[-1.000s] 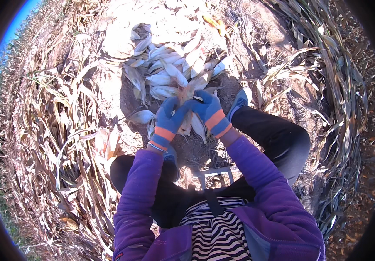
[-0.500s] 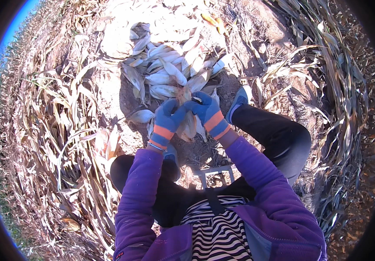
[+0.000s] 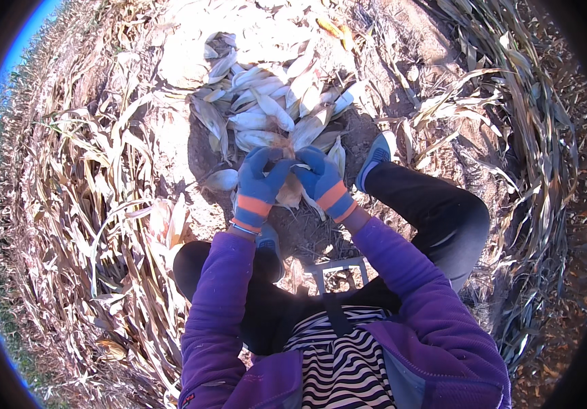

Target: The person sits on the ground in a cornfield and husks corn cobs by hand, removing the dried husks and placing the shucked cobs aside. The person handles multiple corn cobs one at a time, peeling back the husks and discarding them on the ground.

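In blue gloves with orange bands, my left hand [image 3: 259, 178] and my right hand [image 3: 322, 178] close around one ear of corn [image 3: 289, 194] in its pale, dry husk. My thumbs and fingertips nearly meet at its upper part, where brown silk shows. The gloves cover much of the ear, and husk hangs below them. Just beyond my fingers lies a pile of husked-over corn ears [image 3: 252, 121]. A single ear [image 3: 221, 180] rests on the soil left of my left hand.
Dry corn stalks [image 3: 126, 225] lie thick on the left, and more stalks [image 3: 535, 136] form a band on the right. A bare yellow cob [image 3: 329, 27] lies beyond the pile. My shoes [image 3: 380, 151] flank the work spot. A grey frame [image 3: 338, 266] stands between my legs.
My hands have shifted slightly, the right one rolling inward and a little lower. The ear's lower part now hangs less far below my gloves.
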Demonstrator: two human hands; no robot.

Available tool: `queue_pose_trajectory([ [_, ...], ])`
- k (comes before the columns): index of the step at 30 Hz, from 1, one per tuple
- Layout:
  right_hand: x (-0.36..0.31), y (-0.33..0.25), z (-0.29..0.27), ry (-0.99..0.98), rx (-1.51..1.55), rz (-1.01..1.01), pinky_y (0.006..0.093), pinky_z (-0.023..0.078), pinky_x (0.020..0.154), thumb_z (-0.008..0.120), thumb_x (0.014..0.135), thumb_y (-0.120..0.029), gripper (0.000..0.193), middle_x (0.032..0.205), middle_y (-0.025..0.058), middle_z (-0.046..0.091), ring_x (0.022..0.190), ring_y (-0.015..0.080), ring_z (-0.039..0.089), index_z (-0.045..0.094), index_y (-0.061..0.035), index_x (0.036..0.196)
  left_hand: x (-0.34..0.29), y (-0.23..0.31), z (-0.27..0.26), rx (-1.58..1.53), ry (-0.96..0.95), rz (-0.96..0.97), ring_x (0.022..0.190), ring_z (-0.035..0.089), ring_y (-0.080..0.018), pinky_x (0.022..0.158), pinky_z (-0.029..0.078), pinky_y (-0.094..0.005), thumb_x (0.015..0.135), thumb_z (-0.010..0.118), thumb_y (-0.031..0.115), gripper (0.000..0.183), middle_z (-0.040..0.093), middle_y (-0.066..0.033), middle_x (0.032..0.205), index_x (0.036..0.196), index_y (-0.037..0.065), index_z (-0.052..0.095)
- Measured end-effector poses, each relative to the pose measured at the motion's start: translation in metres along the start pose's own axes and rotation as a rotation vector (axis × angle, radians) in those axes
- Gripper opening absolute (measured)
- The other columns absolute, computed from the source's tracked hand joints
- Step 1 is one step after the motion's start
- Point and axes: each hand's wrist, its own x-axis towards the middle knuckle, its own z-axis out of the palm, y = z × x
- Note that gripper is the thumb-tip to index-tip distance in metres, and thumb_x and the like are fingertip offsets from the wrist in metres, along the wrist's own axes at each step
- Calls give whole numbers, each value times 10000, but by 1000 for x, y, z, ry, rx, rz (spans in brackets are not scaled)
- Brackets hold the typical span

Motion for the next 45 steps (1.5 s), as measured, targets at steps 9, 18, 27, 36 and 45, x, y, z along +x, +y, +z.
queue_pose_trajectory([
  [9, 2, -7, -2, 20, 25, -32, 330, 467, 649, 669, 698, -133, 229, 818, 140, 602, 732, 286, 602, 618, 11, 870, -3, -17, -2, -292, -42, -305, 707, 540, -78, 617, 444, -217, 768, 637, -2, 113, 611, -22, 818, 878, 21, 618],
  [18, 2, -17, 0, -4, -51, 81, 351, 462, 620, 637, 677, -147, 191, 744, 147, 585, 685, 317, 586, 606, -11, 808, -7, -25, 0, -542, -100, -427, 735, 524, -69, 671, 436, -217, 783, 642, 59, 125, 608, -5, 814, 899, 14, 624],
  [27, 4, 32, -1, 69, 178, 379, 322, 460, 618, 601, 719, -103, 131, 726, 128, 602, 666, 197, 581, 599, 3, 797, -10, -14, 9, -411, -143, -325, 687, 490, -69, 634, 415, -223, 812, 591, 72, 61, 548, 9, 769, 857, 47, 558],
  [36, 6, 17, -3, 41, 398, 236, 269, 458, 590, 640, 747, -96, 139, 802, 98, 570, 684, 172, 568, 598, 2, 836, -6, -26, 7, -809, 216, -533, 773, 539, -139, 689, 449, -271, 829, 576, 88, 117, 556, -38, 819, 919, 52, 512],
  [45, 0, 22, 7, -129, 671, 239, 236, 436, 642, 551, 801, -73, 60, 778, 43, 522, 681, 124, 530, 565, -19, 823, -3, -63, -4, -907, 520, -579, 677, 586, -193, 543, 494, -314, 836, 546, 40, 97, 584, -95, 831, 917, 64, 499],
])
